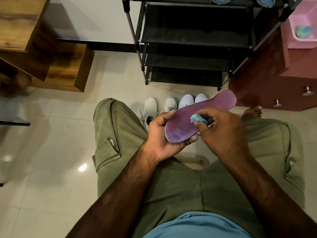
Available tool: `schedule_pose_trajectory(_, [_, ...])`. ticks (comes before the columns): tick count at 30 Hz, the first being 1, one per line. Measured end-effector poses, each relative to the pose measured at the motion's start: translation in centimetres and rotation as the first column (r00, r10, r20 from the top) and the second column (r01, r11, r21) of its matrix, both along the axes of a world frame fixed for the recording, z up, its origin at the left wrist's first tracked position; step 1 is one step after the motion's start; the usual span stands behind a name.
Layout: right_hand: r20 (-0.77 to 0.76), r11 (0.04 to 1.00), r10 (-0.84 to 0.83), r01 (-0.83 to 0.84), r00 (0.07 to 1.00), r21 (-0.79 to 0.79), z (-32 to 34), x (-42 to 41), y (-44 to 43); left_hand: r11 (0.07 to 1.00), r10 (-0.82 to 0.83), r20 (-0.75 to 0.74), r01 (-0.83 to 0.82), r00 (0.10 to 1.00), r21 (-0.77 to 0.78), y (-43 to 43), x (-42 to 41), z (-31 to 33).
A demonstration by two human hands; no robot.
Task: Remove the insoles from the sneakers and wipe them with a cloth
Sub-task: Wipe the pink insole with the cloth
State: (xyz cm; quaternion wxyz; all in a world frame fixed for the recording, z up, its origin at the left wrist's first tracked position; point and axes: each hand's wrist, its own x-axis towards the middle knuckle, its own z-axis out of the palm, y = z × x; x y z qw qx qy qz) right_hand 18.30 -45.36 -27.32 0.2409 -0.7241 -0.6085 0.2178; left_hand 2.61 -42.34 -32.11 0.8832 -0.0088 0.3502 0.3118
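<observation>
The left hand [161, 136] grips the heel end of a purple insole [183, 121], thumb on its upper edge and fingers curled under the lower one, holding it in the air above the lap. The right hand [221, 129] pinches a small bunched blue cloth [197, 119] between thumb and fingertips and presses it onto the middle of the insole's top face.

So the task is under way: one insole is out of its shoe and the wiping is in hand. I judge this one only partly done, since the cloth sits at mid-length and the toe end beyond it is not being touched. Four white sneakers [170, 104] stand side by side on the floor [51, 134] between the knees, toes pointing away, just below the raised insole. Whether the others have their insoles in cannot be told from here; no other loose insole shows, so most of the job probably remains.

The insole is flat and thin, with a darker rim. It holds straight past the grip without drooping, so it looks fairly stiff. Its surface is matt purple with a paler, bluish smear near the heel – damp, wear or reflected light, I cannot say which.

Behind the sneakers stands a black rack [188, 40] whose visible lower shelves are bare.
</observation>
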Motion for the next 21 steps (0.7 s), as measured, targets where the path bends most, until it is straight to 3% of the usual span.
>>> schedule_pose_trajectory(3, [0.017, 0.993, 0.118, -0.117, 0.993, -0.031, -0.7, -0.6, -0.2, 0.999, 0.026, 0.055, -0.024, 0.998, -0.026, -0.1, 0.0, 0.0])
schedule_pose_trajectory(8, [0.001, 0.990, 0.142, -0.142, 0.990, 0.018, -1.0, -0.1, -0.1, 0.997, 0.068, 0.176, -0.062, 0.982, -0.042, -0.2, -0.1, 0.2])
schedule_pose_trajectory(18, [-0.246, 0.962, 0.252, -0.269, 0.936, -0.039, -0.7, -3.7, -1.6, 0.994, 0.104, 0.005, -0.104, 0.995, -0.018, 0.0, 0.1, -0.2])
schedule_pose_trajectory(21, [-0.154, 0.974, 0.218, -0.225, 0.964, -0.035, -0.7, -3.2, -1.3, 0.991, 0.129, 0.020, -0.128, 0.992, -0.030, 0.1, 0.1, -0.4])
